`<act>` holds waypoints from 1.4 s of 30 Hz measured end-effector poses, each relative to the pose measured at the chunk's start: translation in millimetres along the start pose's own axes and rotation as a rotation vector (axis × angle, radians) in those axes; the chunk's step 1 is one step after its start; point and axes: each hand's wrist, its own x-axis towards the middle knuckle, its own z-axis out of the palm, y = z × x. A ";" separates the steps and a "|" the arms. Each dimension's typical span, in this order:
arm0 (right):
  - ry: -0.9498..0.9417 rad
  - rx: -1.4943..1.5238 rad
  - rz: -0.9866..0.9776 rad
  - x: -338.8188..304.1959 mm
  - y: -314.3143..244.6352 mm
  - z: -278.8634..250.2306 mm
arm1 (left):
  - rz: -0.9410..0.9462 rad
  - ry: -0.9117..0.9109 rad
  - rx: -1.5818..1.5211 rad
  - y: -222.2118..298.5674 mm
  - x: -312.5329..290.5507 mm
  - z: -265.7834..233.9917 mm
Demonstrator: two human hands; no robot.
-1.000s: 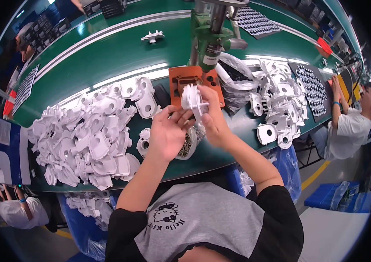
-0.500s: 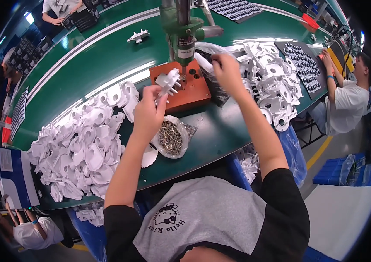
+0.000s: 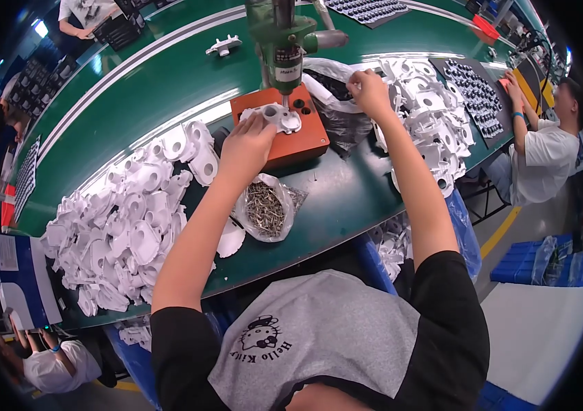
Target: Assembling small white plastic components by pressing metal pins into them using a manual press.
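My left hand (image 3: 245, 147) presses and grips a white plastic part (image 3: 274, 115) that lies on the orange block (image 3: 305, 144). The part sits under the green drill press (image 3: 284, 41), its tip close to the part's right end. My right hand (image 3: 373, 94) is raised by the rim of a clear plastic bag (image 3: 346, 113) of small black pieces, right of the block. Its fingers are bent together, and what they pinch, if anything, is too small to make out. An open bag of screws (image 3: 265, 211) rests in front of the block.
White plastic parts heap up at left (image 3: 120, 240) and right (image 3: 428, 116). A lone white part (image 3: 224, 46) lies farther back on the green table (image 3: 175, 75). Black trays of small parts (image 3: 473, 99) stand right, near a seated co-worker (image 3: 545, 151). Blue bins hang below the table edge.
My left hand has lowered the white part from the air onto the orange block and turned it. The right hand has shifted a little right and up beside the bag.
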 end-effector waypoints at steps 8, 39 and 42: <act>-0.156 0.623 -0.244 -19.8 -76.3 1.7 | -0.196 -0.109 -0.107 6.9 -8.0 -2.3; -0.022 0.297 -0.609 -163.2 -88.4 -15.8 | -0.184 0.060 -0.099 7.3 -19.1 13.0; -0.085 0.330 -0.522 -172.2 -79.4 2.4 | -0.180 0.070 -0.108 8.7 -17.0 14.2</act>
